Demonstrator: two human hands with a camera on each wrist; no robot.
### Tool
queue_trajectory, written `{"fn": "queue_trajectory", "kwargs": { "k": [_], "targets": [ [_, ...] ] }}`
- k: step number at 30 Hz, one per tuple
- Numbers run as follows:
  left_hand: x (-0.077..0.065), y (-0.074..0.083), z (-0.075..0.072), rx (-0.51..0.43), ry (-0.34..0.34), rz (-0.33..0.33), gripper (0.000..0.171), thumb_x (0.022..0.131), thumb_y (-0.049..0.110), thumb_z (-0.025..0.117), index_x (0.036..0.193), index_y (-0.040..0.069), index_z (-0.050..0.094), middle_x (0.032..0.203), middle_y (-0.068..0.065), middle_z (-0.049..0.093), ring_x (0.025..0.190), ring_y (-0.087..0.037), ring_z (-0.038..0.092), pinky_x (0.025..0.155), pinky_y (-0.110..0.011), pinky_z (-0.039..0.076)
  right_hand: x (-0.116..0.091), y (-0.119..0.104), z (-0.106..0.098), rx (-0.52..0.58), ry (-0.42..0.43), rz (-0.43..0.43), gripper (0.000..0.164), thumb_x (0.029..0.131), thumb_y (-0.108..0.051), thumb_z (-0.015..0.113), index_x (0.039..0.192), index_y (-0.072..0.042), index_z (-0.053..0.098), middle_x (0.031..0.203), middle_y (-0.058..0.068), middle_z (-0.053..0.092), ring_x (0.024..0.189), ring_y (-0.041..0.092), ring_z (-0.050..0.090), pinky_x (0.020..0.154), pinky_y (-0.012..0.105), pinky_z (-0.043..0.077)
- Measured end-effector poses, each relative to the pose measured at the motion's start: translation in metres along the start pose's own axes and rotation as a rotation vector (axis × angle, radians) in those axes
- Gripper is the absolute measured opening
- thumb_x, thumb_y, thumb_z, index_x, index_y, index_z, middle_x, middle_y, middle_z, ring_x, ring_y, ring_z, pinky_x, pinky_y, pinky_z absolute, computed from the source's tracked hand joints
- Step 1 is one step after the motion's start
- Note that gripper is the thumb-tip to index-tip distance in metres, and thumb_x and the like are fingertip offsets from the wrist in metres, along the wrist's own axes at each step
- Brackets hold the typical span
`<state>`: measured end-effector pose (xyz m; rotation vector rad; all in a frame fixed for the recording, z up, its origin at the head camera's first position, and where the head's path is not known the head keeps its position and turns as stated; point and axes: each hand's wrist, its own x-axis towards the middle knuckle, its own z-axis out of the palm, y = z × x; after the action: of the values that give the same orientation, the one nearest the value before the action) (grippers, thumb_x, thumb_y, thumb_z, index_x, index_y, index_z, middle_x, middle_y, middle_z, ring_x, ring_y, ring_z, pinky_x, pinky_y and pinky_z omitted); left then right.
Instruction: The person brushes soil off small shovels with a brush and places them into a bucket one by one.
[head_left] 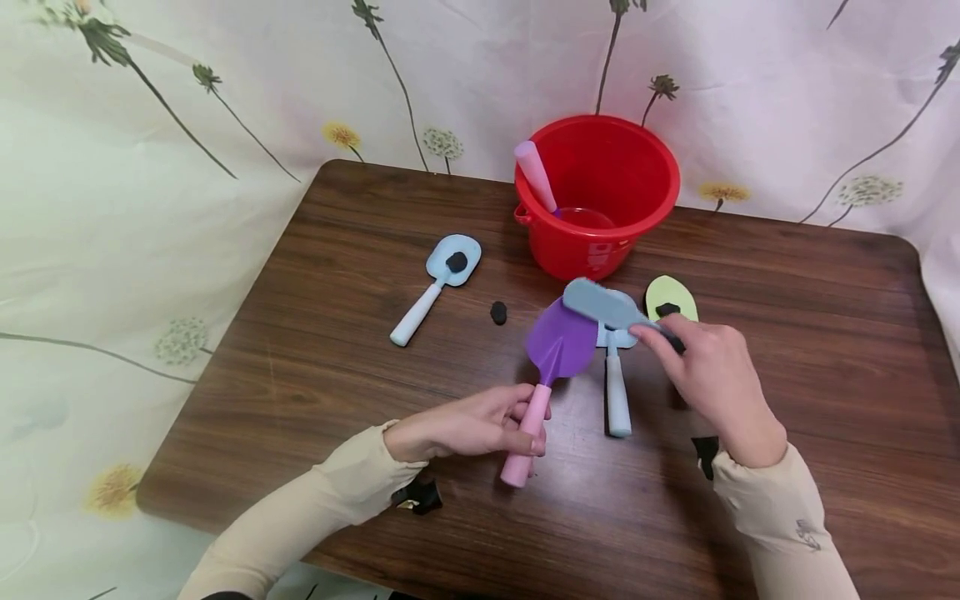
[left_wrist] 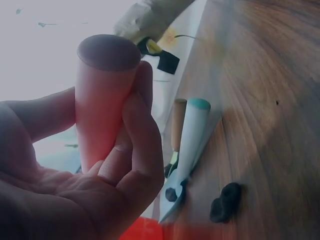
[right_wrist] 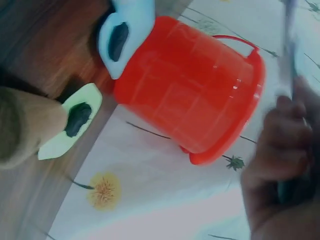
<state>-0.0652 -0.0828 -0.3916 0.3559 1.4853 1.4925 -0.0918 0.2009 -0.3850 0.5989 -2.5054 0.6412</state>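
My left hand (head_left: 468,427) grips the pink handle of a purple toy shovel (head_left: 566,342), its blade raised and facing up. In my right hand (head_left: 716,383) is a grey-blue brush-like tool (head_left: 600,304) with a dark handle; its long flat head overlaps the edge of the purple blade in the head view. Beneath it on the table lies a light blue shovel (head_left: 617,396) with a white handle, its blade partly hidden. The left wrist view shows fingers and thumb curled round the pink handle (left_wrist: 102,110).
A red bucket (head_left: 600,246) stands at the back, a pink handle (head_left: 535,175) leaning inside. To its left lies another light blue shovel (head_left: 416,315) bearing a dark lump (head_left: 457,262). A loose dark lump (head_left: 498,312) sits nearby. Right lies a yellow-green shovel (right_wrist: 50,150) with a dark lump (right_wrist: 78,120).
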Motion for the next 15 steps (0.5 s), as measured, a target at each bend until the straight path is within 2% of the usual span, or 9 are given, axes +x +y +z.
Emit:
{"fn": "queue_trajectory", "kwargs": {
  "k": [2,4,6,9,11,15],
  "targets": [
    [0.0,0.0,0.001,-0.01,-0.013,-0.004,0.033,0.087,-0.005,0.06,0.114,-0.003,0.041,0.092,-0.005,0.06,0.077,-0.016,0.069,0.078,-0.034,0.058,0.0,0.001,0.003,-0.023,0.07,0.006,0.06,0.094,-0.058,0.045,0.08,-0.004,0.067,0.047,0.0,0.045,0.043,0.008,0.031,0.041,0.025,0.027],
    [0.001,0.0,0.001,-0.008,-0.016,0.0,0.035,0.087,-0.005,0.06,0.116,-0.005,0.04,0.092,-0.005,0.06,0.076,-0.016,0.069,0.077,-0.034,0.058,0.0,0.001,0.005,-0.007,0.11,0.016,0.06,0.094,-0.058,0.046,0.08,-0.003,0.068,0.047,0.001,0.047,0.042,0.008,0.032,0.041,0.024,0.026],
    [0.002,0.0,0.001,0.006,-0.007,0.01,0.038,0.087,-0.004,0.061,0.119,-0.008,0.04,0.092,-0.005,0.061,0.076,-0.016,0.069,0.078,-0.033,0.058,-0.001,-0.001,0.006,0.026,0.108,0.007,0.06,0.094,-0.058,0.047,0.079,-0.004,0.068,0.049,0.001,0.051,0.043,0.008,0.035,0.042,0.024,0.028],
    [0.003,-0.001,0.0,0.035,0.014,0.014,0.043,0.087,-0.003,0.062,0.123,-0.011,0.039,0.094,-0.007,0.062,0.077,-0.016,0.069,0.078,-0.032,0.058,-0.002,-0.005,0.006,0.127,0.022,-0.01,0.058,0.092,-0.059,0.048,0.076,-0.008,0.069,0.054,-0.003,0.056,0.046,0.005,0.039,0.046,0.019,0.032],
    [0.004,-0.001,-0.001,0.035,0.022,0.008,0.045,0.088,-0.003,0.062,0.124,-0.011,0.038,0.095,-0.008,0.063,0.078,-0.017,0.07,0.079,-0.032,0.058,-0.002,-0.008,0.005,0.18,-0.078,-0.034,0.05,0.091,-0.056,0.053,0.077,-0.011,0.07,0.057,-0.007,0.057,0.049,0.001,0.04,0.049,0.016,0.035],
    [0.006,-0.001,-0.002,0.029,0.029,-0.009,0.045,0.088,-0.002,0.062,0.125,-0.01,0.038,0.095,-0.008,0.064,0.079,-0.02,0.071,0.079,-0.03,0.057,-0.002,-0.014,0.004,0.207,-0.265,-0.054,0.024,0.086,-0.037,0.072,0.074,-0.017,0.066,0.056,-0.013,0.048,0.052,-0.003,0.037,0.051,0.014,0.035]
  ]
}}
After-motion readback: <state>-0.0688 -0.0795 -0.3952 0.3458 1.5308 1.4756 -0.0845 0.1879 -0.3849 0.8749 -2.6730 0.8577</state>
